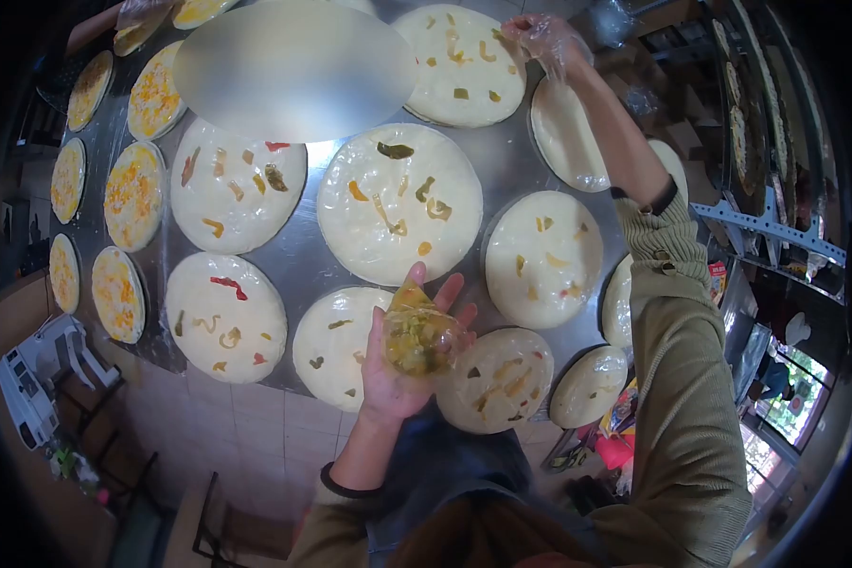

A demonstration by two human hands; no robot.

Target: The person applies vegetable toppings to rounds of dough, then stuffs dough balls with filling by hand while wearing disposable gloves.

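My left hand is palm up near the table's front edge. It cradles a clear plastic bag of chopped yellow-green vegetable pieces, with the fingers partly curled behind it. Stretched to the far right, my right hand wears a thin clear plastic glove. Its fingers are pinched at the edge of a round dough base dotted with vegetable strips; anything between them is too small to make out. Between my hands lies a large dough round with green and orange pieces on top.
Several more topped rounds cover the metal table. Rounds with an orange-yellow topping stand at left. A plain round lies under my right forearm. A blurred oval hides the table's far middle. A rack stands at right, a white machine at lower left.
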